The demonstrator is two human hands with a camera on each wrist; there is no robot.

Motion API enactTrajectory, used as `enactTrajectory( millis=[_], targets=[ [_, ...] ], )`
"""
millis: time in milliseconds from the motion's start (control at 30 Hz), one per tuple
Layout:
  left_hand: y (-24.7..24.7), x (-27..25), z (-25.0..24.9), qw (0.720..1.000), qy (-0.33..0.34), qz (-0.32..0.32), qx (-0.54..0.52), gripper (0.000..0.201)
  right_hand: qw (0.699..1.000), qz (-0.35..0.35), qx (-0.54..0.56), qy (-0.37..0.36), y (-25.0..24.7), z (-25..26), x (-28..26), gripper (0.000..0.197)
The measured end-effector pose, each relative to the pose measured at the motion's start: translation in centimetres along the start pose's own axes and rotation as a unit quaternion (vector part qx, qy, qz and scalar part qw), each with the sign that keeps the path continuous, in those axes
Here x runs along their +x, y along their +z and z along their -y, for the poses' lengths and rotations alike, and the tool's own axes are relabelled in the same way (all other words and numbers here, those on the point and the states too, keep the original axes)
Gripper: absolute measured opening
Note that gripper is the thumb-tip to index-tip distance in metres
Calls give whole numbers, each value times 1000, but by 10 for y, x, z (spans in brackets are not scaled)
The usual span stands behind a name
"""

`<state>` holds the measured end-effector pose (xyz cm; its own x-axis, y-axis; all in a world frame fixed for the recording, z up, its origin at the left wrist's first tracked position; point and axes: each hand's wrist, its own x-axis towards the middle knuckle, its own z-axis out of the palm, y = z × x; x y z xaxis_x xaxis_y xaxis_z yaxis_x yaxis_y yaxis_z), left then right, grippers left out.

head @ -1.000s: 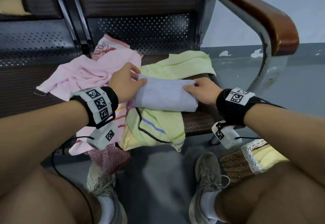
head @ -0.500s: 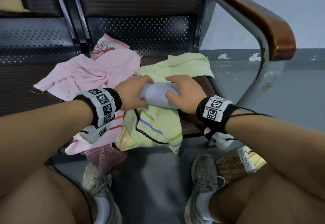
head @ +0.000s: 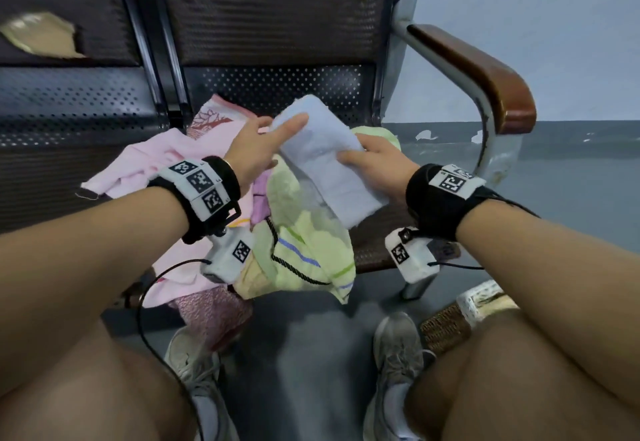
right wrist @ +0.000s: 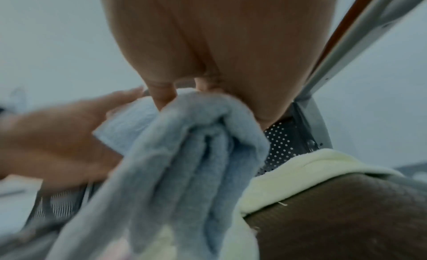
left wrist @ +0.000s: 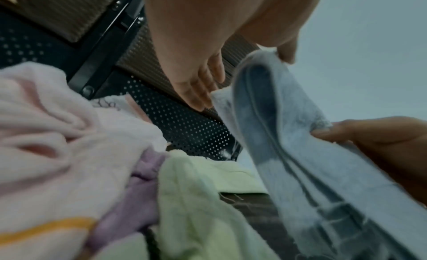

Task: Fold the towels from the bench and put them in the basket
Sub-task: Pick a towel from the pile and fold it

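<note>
A folded light-blue towel [head: 329,163] hangs in the air above the bench seat [head: 377,243]. My right hand [head: 367,160] grips its right side, thumb on top and fingers under the folds [right wrist: 198,154]. My left hand [head: 273,136] lies against the towel's upper left end with straight fingers [left wrist: 201,88]. Its thumb touches the top edge. Unfolded towels lie heaped on the seat: a pink one [head: 152,160], a pale green striped one [head: 311,243] and a purple one [left wrist: 129,200]. The wicker basket [head: 446,330] with a white lace lining stands on the floor, mostly hidden behind my right knee.
A metal armrest with a brown wooden top [head: 485,73] rises right of the seat. The perforated backrest [head: 277,91] is close behind the towels. A mottled red cloth [head: 211,316] hangs off the seat's front edge. My knees and shoes fill the lower view.
The blue towel lay flat on the pile, then both hands closed together over it. Now it is lifted off the pile and my left hand's fingers have straightened.
</note>
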<state>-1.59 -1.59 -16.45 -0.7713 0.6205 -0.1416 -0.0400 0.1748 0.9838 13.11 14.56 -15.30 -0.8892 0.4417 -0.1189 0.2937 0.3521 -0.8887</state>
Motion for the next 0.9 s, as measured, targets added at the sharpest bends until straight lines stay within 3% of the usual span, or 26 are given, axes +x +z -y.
enactTrajectory(
  millis=[100,200,300,467,667,767,900],
  targets=[
    [24,-22,-8,982,-48,169,-65,60,992,-20,117,37,-17,13,-28,29],
    [63,-36,-24,980,-24,179,-82,41,985,-13,159,63,-46,12,-59,39],
    [111,-44,-35,976,21,207,-58,46,981,-21,175,84,-83,-7,-92,34],
    [229,-56,-33,950,103,281,93,42,955,-156,204,150,-144,-82,-155,33],
    [390,-75,34,915,-9,368,166,36,860,-319,280,284,-185,-197,-233,37],
    [444,-82,77,884,-17,394,251,25,813,-324,319,364,-182,-253,-253,36],
    [484,-74,123,831,-35,404,381,37,765,-316,361,430,-170,-312,-247,47]
  ],
)
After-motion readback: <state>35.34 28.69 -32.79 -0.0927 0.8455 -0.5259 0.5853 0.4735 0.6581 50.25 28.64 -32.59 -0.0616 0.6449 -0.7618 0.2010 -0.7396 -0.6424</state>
